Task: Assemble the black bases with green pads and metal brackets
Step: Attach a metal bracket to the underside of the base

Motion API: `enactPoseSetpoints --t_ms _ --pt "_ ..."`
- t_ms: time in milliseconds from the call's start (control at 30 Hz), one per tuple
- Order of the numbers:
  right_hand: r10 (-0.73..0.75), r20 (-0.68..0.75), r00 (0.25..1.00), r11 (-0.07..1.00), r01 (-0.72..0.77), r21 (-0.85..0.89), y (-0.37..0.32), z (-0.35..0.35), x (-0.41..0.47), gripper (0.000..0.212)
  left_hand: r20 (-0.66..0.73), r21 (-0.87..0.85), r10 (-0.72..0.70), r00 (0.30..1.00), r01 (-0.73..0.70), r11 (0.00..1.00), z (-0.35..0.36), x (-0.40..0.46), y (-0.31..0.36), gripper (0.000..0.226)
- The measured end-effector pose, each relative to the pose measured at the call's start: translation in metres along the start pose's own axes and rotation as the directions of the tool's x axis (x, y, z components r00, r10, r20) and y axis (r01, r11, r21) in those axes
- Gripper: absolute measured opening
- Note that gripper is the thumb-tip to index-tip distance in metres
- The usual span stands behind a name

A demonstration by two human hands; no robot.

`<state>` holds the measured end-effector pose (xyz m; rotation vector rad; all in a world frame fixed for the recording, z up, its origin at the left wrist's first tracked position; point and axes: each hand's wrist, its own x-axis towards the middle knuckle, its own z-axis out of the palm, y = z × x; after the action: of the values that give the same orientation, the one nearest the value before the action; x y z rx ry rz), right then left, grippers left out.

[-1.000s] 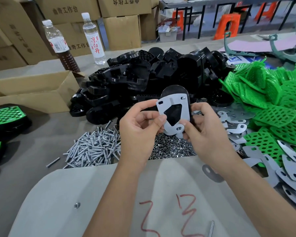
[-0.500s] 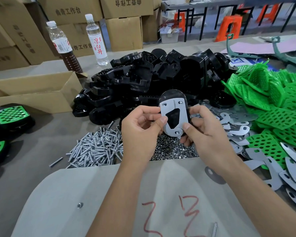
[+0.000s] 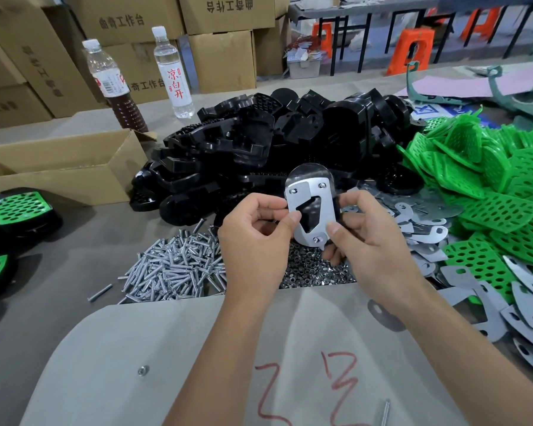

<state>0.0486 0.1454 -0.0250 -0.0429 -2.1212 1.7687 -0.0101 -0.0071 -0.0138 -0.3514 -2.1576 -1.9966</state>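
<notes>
Black base (image 3: pixel 310 176) w/ metal bracket (image 3: pixel 308 212) on its near face, held upright above nut pile (image 3: pixel 314 269), long axis vertical. Left hand (image 3: pixel 256 232) pinched bracket's left edge; right hand (image 3: pixel 363 232) gripped right edge. Nuts directly below, equidistant from both hands.

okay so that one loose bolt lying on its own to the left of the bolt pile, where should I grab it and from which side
Take the loose bolt at mid-shaft, coming straight down from above, with the pinch set across its length. It lies flat on the table, slanted, apart from the bolt pile, so both long sides are free. It is thin and round, so it may roll; a thumb and fingertip pinch likely suits best.
</notes>
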Motion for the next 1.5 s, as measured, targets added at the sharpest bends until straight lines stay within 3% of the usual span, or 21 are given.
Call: enactPoseSetpoints --t_ms 333,633,800,900,1267,1400,1500 --pt "-0.023 0.019 1.000 0.998 0.022 0.066 0.003 -0.001 0.001 0.019 -0.119 0.044 -0.040 0.992 0.046 0.998 0.001 -0.001 0.000 0.022" --pt "-0.029 0.073 0.997 0.985 0.016 0.174 -0.004 -0.005 0.001 0.016 0.104 -0.150 -0.173 0.979 0.188 0.971 -0.001 0.001 0.001 0.024" --pt "-0.027 0.099 0.995 0.974 0.004 0.225 -0.011 -0.006 -0.001 0.020 0.263 -0.262 -0.247 0.933 0.315 0.912 -0.002 0.001 0.004 0.025" --pt "0.001 0.127 0.992 0.970 -0.032 0.242 -0.012 -0.007 0.000 0.028 0.253 -0.275 -0.265 0.931 0.332 0.903 -0.004 0.002 0.004 0.012" --pt "-0.005 0.154 0.988 0.988 -0.018 0.151 -0.007 -0.006 0.002 0.037 0.246 -0.308 -0.301 0.922 0.368 0.877 -0.005 0.002 0.005 0.007" --pt "-0.006 0.173 0.985 0.990 -0.019 0.143 -0.007 -0.004 0.002 0.041 0.272 -0.318 -0.294 0.916 0.374 0.871 -0.004 0.001 0.006 0.022" --pt "-0.013 0.195 0.981 0.991 -0.013 0.130 -0.008 -0.002 0.001 0.042 0.285 -0.302 -0.292 0.913 0.375 0.877 -0.004 0.000 0.008 0.018"
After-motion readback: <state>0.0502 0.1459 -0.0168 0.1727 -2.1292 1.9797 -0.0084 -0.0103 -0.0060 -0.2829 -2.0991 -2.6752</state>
